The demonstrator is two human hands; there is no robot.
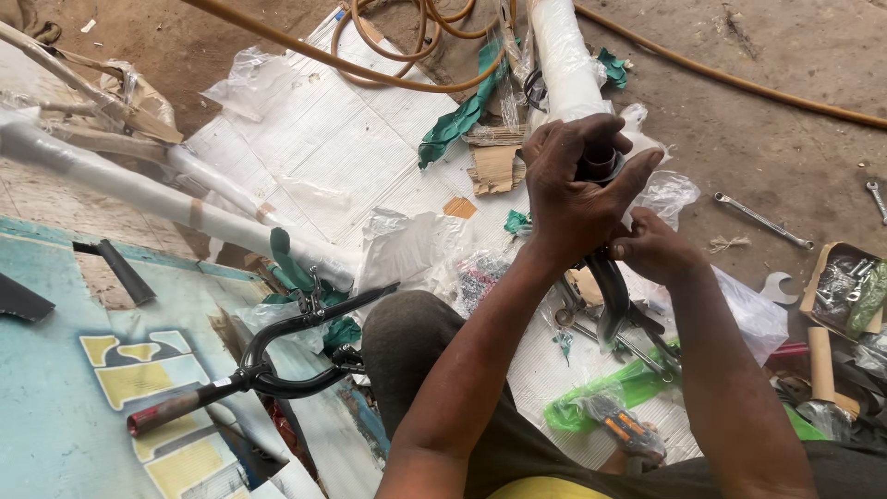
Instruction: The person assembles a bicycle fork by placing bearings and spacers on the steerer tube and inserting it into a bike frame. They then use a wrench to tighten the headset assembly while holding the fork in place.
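**Hands at work on a wrapped bicycle frame**

Both forearms reach up from the bottom edge, over a dark-trousered knee. At their end, the left hand [577, 189] is clenched over a short black ring [601, 164] that sits at the end of a white-wrapped frame tube [564, 65], fingers curled across its top. Just below and touching it, the right hand [651, 249] grips the black fork [608, 296] that hangs down from under the ring. The tube, ring and fork stand above a sheet of white corrugated cardboard [323, 148] spread on the dirt floor.

Torn clear plastic [407, 249], scraps of brown cardboard [494, 168] and strips of green wrapping [462, 115] lie scattered on the sheet around the hands. A bag with orange-handled tools [624, 427] rests on green plastic near the right forearm. To the left, black handlebars [277, 356] with a reddish grip lie on a pale blue painted board [55, 407], beside another white-wrapped tube [139, 194]. An orange hose [388, 69] loops across the top. On the bare floor to the right lie a spanner [762, 220] and an open box of small metal parts [845, 286].
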